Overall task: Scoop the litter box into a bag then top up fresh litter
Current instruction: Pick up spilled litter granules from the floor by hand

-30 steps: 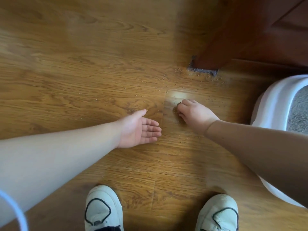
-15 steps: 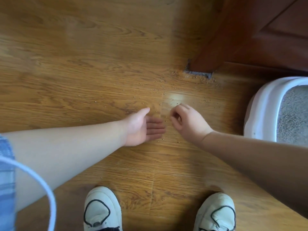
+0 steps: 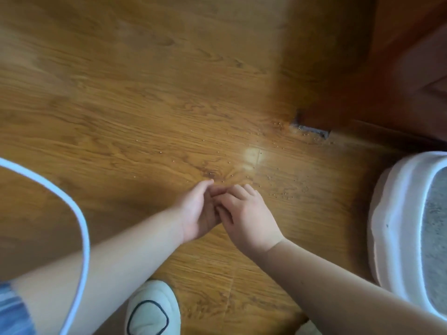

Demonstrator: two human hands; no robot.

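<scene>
On the floor [image 3: 145, 105], right hand [image 3: 249, 213] now meets cupped-open left hand [image 3: 196, 211], likely dumping stray litter [image 3: 287, 189]; right's grip unclear.

Wood-grain floor [image 3: 121, 105], dark wooden panel [image 3: 399, 81] at upper right, white cable loop [image 3: 84, 228] at left, white shoe [image 3: 152, 308] at bottom.

The litter box [image 3: 396, 213] is white plastic with a wide, rounded rim. It stands upright on the wood floor [image 3: 145, 105] at the right edge of view, which cuts off its far side. Inside lies grey litter [image 3: 435, 226], fairly level and below the rim. Small, tan-looking loose grains [image 3: 285, 189] are scattered over the floor to the left of the box, in a loose patch near it and thinner further left
</scene>
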